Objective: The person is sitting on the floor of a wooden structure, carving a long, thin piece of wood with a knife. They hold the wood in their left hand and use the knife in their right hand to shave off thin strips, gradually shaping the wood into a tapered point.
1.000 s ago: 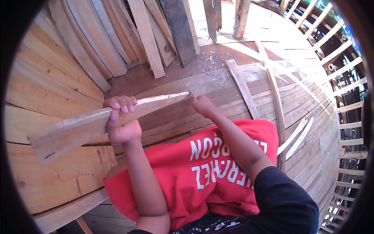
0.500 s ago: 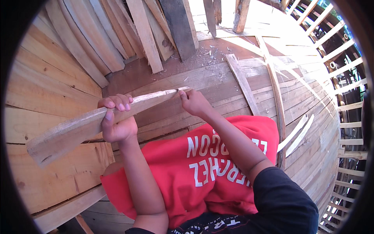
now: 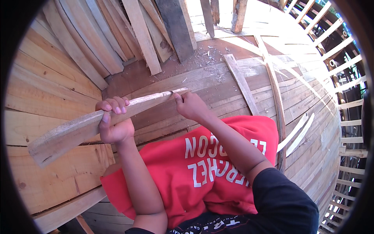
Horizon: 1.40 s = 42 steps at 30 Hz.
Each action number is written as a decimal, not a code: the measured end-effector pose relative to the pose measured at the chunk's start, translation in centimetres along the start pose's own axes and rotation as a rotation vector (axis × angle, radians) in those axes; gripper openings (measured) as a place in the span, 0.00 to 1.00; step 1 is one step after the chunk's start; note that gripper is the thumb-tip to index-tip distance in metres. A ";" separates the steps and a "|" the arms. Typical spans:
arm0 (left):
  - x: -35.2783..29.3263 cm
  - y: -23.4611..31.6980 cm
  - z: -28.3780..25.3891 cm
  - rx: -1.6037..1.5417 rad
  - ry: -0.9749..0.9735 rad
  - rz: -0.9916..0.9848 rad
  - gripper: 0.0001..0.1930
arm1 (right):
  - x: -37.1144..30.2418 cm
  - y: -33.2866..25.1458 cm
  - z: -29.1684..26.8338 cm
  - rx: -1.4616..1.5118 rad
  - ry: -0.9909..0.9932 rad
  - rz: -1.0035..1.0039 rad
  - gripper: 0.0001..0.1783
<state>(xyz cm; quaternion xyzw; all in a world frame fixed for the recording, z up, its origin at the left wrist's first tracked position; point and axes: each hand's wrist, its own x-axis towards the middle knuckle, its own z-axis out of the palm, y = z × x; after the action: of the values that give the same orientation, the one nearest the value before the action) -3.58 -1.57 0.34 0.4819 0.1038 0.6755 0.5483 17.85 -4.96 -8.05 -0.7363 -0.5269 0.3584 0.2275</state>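
A long, slightly curved wooden plank point(image 3: 74, 130) slants across in front of me, its broad end at the left and its narrow end toward the middle. My left hand point(image 3: 115, 119) is closed round the plank's middle, fingers over the top edge and thumb on the near face. At the narrow tip, my right hand point(image 3: 191, 104) is closed with the thumb against the wood. A small dark gap shows in the top edge beside its fingers. Rough, paler wood runs along that top edge. Whether the right fingers also pinch a loose sliver is hidden.
Several boards point(image 3: 93, 39) lean at the back left beside a planked wooden wall point(image 3: 50, 97). Wood shavings point(image 3: 212, 66) litter the curved plank floor point(image 3: 311, 156). Loose strips point(image 3: 241, 84) lie on it, with pale curved pieces point(image 3: 298, 134) at the right. A red cloth point(image 3: 167, 163) covers my lap.
My right hand has shifted slightly left, and the dark gap at the plank's top edge now shows farther from the tip. The left hand keeps its hold.
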 end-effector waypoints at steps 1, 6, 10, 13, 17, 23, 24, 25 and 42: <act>0.0 0.0 0.3 0.004 0.003 -0.007 0.10 | -0.2 -0.2 0.3 0.034 -0.009 -0.008 0.31; 0.2 -0.3 1.2 -0.008 0.034 -0.021 0.10 | 1.8 3.4 0.1 0.018 0.055 0.111 0.32; -0.2 0.1 0.1 -0.007 0.013 0.005 0.10 | -1.0 -0.7 0.4 0.045 -0.004 -0.063 0.31; 0.0 -0.3 1.0 -0.001 -0.009 -0.021 0.10 | 1.5 3.2 0.1 -0.050 0.101 0.090 0.31; 0.3 -0.1 1.5 0.025 -0.056 -0.026 0.10 | 2.2 4.1 0.2 -0.129 0.050 0.097 0.31; 0.1 -0.2 1.4 -0.003 0.044 -0.017 0.11 | 1.7 3.1 0.1 -0.025 0.110 0.146 0.31; 0.3 -0.5 1.5 -0.030 0.071 -0.009 0.11 | 2.3 4.6 0.5 -0.011 0.108 0.156 0.32; 0.4 -0.6 1.6 -0.025 0.047 -0.020 0.11 | 2.8 5.5 0.7 0.002 0.107 0.161 0.33; 0.1 0.3 1.2 0.044 -0.046 -0.027 0.10 | 0.9 0.6 -0.2 -0.016 -0.055 0.147 0.33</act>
<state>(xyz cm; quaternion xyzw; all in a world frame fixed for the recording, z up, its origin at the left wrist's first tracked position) -2.87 -2.05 1.22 0.5080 0.1126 0.6542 0.5489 18.53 -4.31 -8.55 -0.7647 -0.4803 0.3901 0.1800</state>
